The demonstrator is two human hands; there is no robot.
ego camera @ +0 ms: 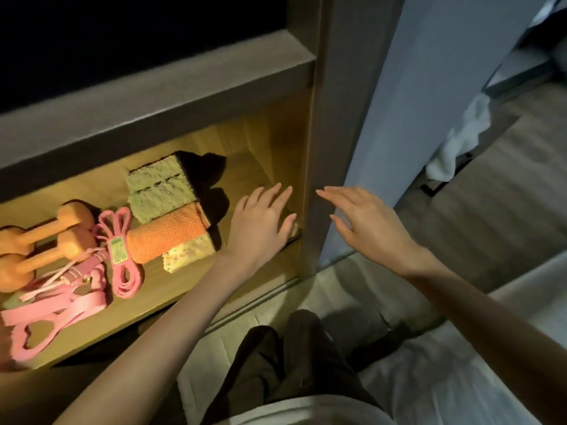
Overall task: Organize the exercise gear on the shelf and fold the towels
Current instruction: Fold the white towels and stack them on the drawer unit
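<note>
Folded towels (161,188) lying on shelf (184,283): probably soft, light, best taken by folded edges. Left hand (264,219) and right hand (365,222) reaching nearby, fingers straight, holding nothing.

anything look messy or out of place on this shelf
Mostly tidy. The pink straps and jump rope at the front left of the shelf lie in a loose overlapping heap, partly against the orange dumbbells. The three folded towels sit neatly side by side. Nothing looks spilled or damaged.
</note>
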